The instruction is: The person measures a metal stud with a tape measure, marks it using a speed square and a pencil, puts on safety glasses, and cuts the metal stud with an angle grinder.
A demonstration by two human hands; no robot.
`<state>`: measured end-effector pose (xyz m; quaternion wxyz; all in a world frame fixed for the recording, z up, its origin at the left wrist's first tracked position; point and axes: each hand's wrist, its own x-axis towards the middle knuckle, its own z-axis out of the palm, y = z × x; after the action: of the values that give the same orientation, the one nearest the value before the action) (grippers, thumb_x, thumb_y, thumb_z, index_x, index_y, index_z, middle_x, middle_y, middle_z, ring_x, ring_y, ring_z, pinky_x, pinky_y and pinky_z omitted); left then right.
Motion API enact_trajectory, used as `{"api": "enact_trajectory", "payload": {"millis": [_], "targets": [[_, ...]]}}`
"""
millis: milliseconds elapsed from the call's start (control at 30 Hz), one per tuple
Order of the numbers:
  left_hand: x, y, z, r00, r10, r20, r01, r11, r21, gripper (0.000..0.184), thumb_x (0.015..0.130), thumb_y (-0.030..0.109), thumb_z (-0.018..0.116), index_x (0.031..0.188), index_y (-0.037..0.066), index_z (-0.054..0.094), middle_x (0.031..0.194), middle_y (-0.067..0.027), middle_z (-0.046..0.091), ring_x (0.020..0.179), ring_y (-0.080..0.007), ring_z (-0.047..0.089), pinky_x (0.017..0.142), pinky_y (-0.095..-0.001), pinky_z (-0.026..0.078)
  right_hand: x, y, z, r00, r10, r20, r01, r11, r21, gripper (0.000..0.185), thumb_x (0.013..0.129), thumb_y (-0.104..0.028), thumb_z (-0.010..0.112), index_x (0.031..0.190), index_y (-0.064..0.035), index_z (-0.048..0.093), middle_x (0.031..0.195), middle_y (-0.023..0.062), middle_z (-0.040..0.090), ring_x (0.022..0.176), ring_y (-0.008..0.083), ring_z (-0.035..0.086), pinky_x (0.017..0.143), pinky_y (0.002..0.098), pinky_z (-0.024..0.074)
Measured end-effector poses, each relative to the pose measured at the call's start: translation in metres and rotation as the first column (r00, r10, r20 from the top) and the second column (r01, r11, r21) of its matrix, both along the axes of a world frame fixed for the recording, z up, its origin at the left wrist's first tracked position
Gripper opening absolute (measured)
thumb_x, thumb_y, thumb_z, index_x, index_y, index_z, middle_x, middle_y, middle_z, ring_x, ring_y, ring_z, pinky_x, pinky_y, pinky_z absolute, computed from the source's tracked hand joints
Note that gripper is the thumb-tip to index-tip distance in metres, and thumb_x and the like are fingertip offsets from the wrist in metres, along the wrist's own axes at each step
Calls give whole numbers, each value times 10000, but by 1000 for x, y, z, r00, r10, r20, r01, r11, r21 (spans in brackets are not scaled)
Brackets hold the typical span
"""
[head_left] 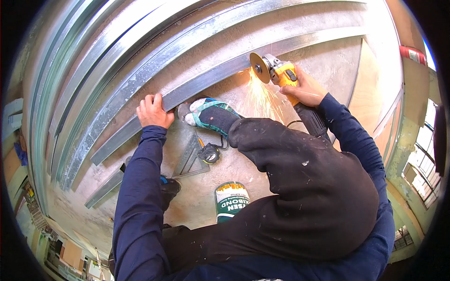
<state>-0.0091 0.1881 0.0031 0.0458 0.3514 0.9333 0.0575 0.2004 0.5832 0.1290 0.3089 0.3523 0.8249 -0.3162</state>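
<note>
My right hand (307,89) is wrapped round a yellow and black angle grinder (287,77). Its brown disc (260,68) meets the edge of a long metal channel (211,75), and orange sparks (263,96) spray down from the contact. Farther left, my left hand (155,111) grips that same channel, fingers bent over its far side. The thumb side is partly hidden. Between my hands, my sandalled foot (211,112) rests against the near edge of the channel.
Several more metal channels (140,65) lie beyond. Near my foot are a tape measure (209,153), a triangular square (188,159) and a pencil (200,142). A green and white can (232,199) stands by my leg. A short channel piece (105,188) lies left, a wooden board (368,89) right.
</note>
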Motion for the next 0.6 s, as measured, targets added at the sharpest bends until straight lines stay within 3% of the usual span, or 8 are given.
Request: {"api": "enact_trajectory", "payload": {"millis": [267, 367, 433, 600], "targets": [[1, 0, 0, 1000, -2, -5, 2, 1000, 2, 467, 634, 246, 821, 1052, 134, 645, 1013, -54, 589, 951, -287, 576, 801, -426, 430, -3, -3, -2, 1000, -22, 11, 21, 999, 35, 888, 801, -444, 726, 1444, 39, 350, 1180, 284, 636, 1019, 350, 673, 882, 378, 533], [2, 1, -1, 1000, -3, -13, 3, 999, 39, 451, 610, 211, 794, 1026, 139, 637, 1005, -54, 578, 943, -287, 572, 800, -429, 428, -4, -3, -1, 999, -31, -29, 31, 999, -12, 868, 812, -425, 724, 1430, 58, 353, 1167, 293, 638, 1027, 356, 671, 897, 378, 526], [2, 1, -2, 1000, -3, -24, 5, 997, 75, 439, 585, 172, 765, 1001, 143, 629, 996, -56, 567, 933, -288, 568, 798, -431, 425, -1, 0, -7, 986, 2, -165, -8, 999, -37, 852, 817, -418, 723, 1414, 70, 360, 1146, 302, 642, 1029, 371, 667, 915, 385, 519], [3, 2, -2, 999, 6, -36, -4, 997, 78, 433, 594, 186, 778, 999, 143, 630, 996, -54, 568, 935, -290, 566, 802, -434, 426, -12, -4, 3, 998, -32, -47, 32, 999, 7, 826, 814, -414, 726, 1388, 67, 377, 1145, 306, 643, 1030, 391, 665, 912, 405, 519]]}}
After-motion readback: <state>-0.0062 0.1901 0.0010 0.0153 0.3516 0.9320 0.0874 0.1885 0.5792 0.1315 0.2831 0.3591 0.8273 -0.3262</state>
